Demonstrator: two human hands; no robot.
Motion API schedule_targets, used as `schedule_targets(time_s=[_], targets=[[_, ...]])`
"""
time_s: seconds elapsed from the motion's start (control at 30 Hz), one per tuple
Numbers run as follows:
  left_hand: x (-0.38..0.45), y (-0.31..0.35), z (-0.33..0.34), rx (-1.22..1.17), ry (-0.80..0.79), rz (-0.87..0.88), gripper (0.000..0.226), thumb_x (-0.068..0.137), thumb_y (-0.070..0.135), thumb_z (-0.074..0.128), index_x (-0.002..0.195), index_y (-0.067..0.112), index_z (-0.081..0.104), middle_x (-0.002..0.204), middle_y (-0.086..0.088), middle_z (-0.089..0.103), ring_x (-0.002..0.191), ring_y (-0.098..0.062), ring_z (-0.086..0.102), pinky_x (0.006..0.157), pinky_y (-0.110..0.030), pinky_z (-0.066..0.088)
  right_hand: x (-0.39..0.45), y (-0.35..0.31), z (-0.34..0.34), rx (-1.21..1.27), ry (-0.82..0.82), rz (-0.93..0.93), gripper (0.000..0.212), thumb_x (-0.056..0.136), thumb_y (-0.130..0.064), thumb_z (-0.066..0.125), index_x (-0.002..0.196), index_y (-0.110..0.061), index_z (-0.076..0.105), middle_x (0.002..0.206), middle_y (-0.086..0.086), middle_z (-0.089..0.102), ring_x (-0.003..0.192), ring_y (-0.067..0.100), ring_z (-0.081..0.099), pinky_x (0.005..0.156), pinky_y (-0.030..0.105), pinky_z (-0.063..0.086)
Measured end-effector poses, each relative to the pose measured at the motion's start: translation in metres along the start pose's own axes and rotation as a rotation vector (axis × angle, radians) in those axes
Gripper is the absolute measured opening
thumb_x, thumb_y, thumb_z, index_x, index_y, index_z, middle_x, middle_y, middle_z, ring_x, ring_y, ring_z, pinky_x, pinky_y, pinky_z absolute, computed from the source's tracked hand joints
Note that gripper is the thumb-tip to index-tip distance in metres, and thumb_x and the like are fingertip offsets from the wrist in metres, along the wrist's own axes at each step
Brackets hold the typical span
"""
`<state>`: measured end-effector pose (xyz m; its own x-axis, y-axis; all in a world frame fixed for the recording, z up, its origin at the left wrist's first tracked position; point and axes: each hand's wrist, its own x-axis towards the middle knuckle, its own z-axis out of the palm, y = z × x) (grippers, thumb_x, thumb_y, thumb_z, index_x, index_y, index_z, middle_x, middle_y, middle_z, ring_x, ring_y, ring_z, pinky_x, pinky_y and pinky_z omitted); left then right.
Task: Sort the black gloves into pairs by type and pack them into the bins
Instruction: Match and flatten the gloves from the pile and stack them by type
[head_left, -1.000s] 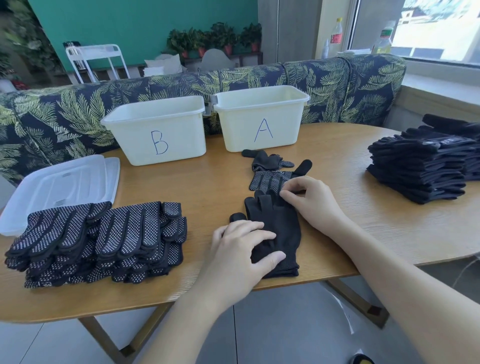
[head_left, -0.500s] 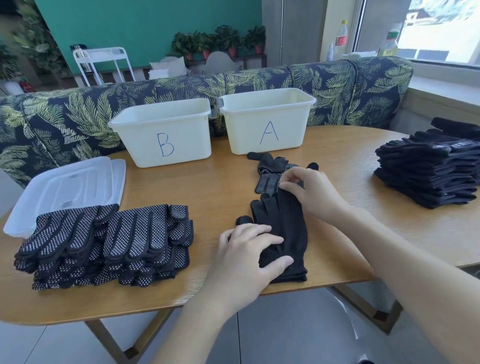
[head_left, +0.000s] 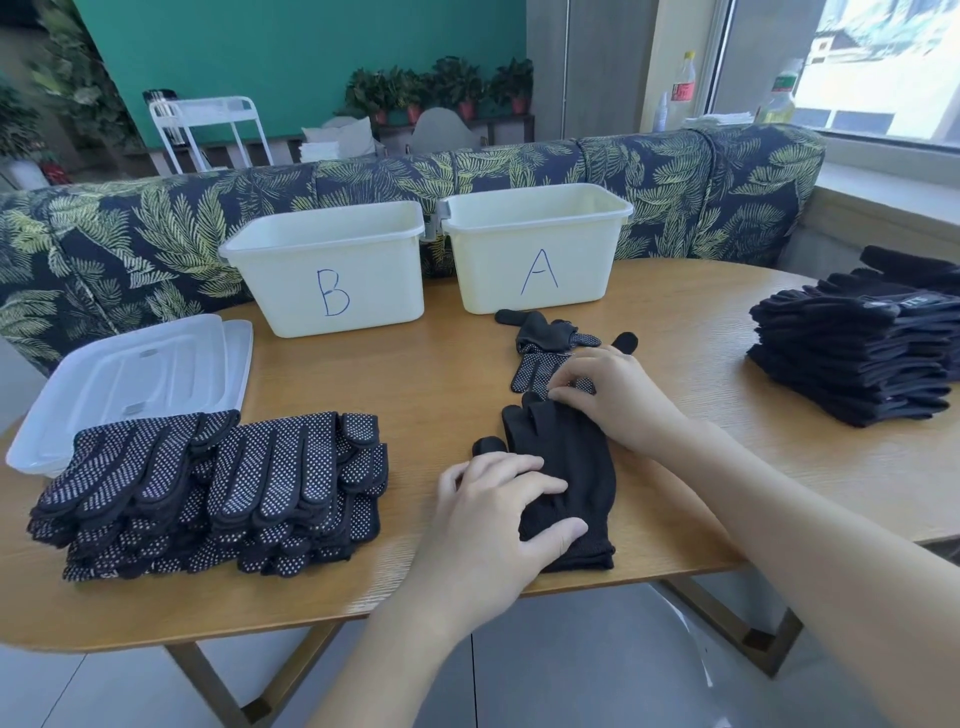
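Note:
A plain black glove pair (head_left: 574, 467) lies flat near the table's front edge. My left hand (head_left: 493, 514) presses on its cuff end with fingers spread. At the pair's fingertips my right hand (head_left: 618, 397) has its fingers curled and pinches them. Just beyond lie a dotted glove (head_left: 535, 370) and a crumpled black glove (head_left: 543, 332), in front of white bin A (head_left: 488, 270). White bin B (head_left: 384, 291) stands left of it. A stack of dotted gloves (head_left: 218, 488) sits at the left, a stack of plain gloves (head_left: 857, 358) at the right.
Two clear plastic lids (head_left: 135, 374) lie at the far left of the wooden table (head_left: 426, 384). A leaf-patterned sofa back (head_left: 156, 244) runs behind the bins. The table's front edge is right under my forearms.
My right hand raised the plain gloves' fingertips half a second ago and has brought them back down onto the table. My left hand has stayed on the cuff.

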<state>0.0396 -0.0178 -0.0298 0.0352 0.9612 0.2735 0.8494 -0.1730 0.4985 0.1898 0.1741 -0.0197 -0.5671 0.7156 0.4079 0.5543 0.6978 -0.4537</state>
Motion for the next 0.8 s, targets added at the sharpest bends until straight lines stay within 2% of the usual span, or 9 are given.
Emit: schedule_targets(time_s=[0.13, 0.2, 0.27, 0.37, 0.5, 0.6, 0.63, 0.73, 0.8], targets=[[0.0, 0.001, -0.001, -0.011, -0.009, -0.008, 0.043, 0.092, 0.064, 0.057, 0.129, 0.042, 0.062, 0.146, 0.028, 0.042, 0.12, 0.033, 0.003, 0.118, -0.026, 0.01, -0.004, -0.017, -0.009, 0.188, 0.032, 0.098, 0.017, 0.096, -0.037, 0.067, 0.087, -0.026, 0.076, 0.092, -0.011, 0.07, 0.091, 0.0, 0.059, 0.078, 0.008, 0.04], [0.0, 0.002, -0.002, -0.008, -0.009, -0.012, 0.043, 0.093, 0.064, 0.057, 0.13, 0.041, 0.062, 0.147, 0.028, 0.042, 0.125, 0.028, 0.007, 0.119, -0.028, 0.011, -0.008, -0.023, -0.013, 0.197, -0.028, 0.088, 0.022, 0.095, -0.045, 0.066, 0.089, -0.026, 0.076, 0.094, -0.014, 0.069, 0.094, -0.004, 0.059, 0.079, 0.006, 0.038], [0.0, 0.003, -0.003, -0.004, -0.006, -0.013, 0.044, 0.093, 0.064, 0.056, 0.13, 0.041, 0.062, 0.147, 0.027, 0.042, 0.134, 0.016, 0.013, 0.12, -0.03, 0.012, -0.011, -0.024, -0.013, 0.155, -0.076, 0.052, 0.032, 0.088, -0.058, 0.066, 0.089, -0.028, 0.076, 0.098, -0.014, 0.068, 0.1, -0.001, 0.058, 0.088, 0.014, 0.041], [0.0, 0.003, -0.003, -0.005, -0.006, -0.012, 0.044, 0.093, 0.064, 0.056, 0.13, 0.041, 0.062, 0.147, 0.026, 0.043, 0.137, 0.012, 0.016, 0.119, -0.027, 0.011, -0.016, -0.018, -0.01, 0.093, -0.04, 0.091, 0.049, 0.074, -0.08, 0.059, 0.081, -0.033, 0.071, 0.1, -0.013, 0.065, 0.105, 0.01, 0.053, 0.092, 0.029, 0.042], [-0.001, 0.002, -0.003, 0.004, -0.009, -0.005, 0.044, 0.093, 0.065, 0.055, 0.13, 0.041, 0.062, 0.147, 0.027, 0.043, 0.138, 0.013, 0.016, 0.118, -0.027, 0.011, -0.022, -0.012, -0.004, 0.178, 0.018, 0.169, 0.054, 0.064, -0.086, 0.064, 0.07, -0.032, 0.068, 0.099, -0.015, 0.065, 0.105, 0.012, 0.058, 0.098, 0.04, 0.047], [0.0, 0.002, -0.002, 0.005, -0.005, -0.001, 0.044, 0.093, 0.065, 0.056, 0.13, 0.041, 0.062, 0.147, 0.026, 0.044, 0.138, 0.011, 0.018, 0.118, -0.026, 0.011, -0.024, -0.014, 0.004, 0.225, 0.005, 0.199, 0.055, 0.054, -0.092, 0.066, 0.075, -0.041, 0.069, 0.106, -0.022, 0.062, 0.117, 0.011, 0.053, 0.107, 0.046, 0.041], [0.0, 0.003, -0.002, 0.002, -0.006, -0.002, 0.044, 0.093, 0.065, 0.056, 0.13, 0.041, 0.062, 0.147, 0.026, 0.044, 0.138, 0.011, 0.018, 0.118, -0.026, 0.011, -0.025, -0.016, 0.006, 0.23, -0.006, 0.205, 0.051, 0.053, -0.089, 0.07, 0.076, -0.043, 0.069, 0.109, -0.024, 0.061, 0.119, 0.011, 0.049, 0.109, 0.048, 0.038], [0.0, 0.002, -0.002, -0.005, -0.001, -0.001, 0.044, 0.093, 0.064, 0.057, 0.129, 0.041, 0.063, 0.147, 0.026, 0.044, 0.138, 0.011, 0.019, 0.118, -0.026, 0.011, -0.028, -0.023, 0.006, 0.24, -0.013, 0.222, 0.026, 0.064, -0.063, 0.083, 0.08, -0.054, 0.066, 0.12, -0.027, 0.055, 0.125, 0.009, 0.039, 0.113, 0.051, 0.031], [0.0, 0.002, -0.002, -0.002, 0.003, 0.0, 0.043, 0.093, 0.064, 0.057, 0.129, 0.041, 0.063, 0.147, 0.026, 0.045, 0.138, 0.012, 0.019, 0.117, -0.025, 0.011, -0.03, -0.023, 0.005, 0.232, -0.005, 0.221, 0.03, 0.07, -0.053, 0.085, 0.087, -0.06, 0.061, 0.125, -0.026, 0.054, 0.127, 0.009, 0.037, 0.114, 0.051, 0.03]])
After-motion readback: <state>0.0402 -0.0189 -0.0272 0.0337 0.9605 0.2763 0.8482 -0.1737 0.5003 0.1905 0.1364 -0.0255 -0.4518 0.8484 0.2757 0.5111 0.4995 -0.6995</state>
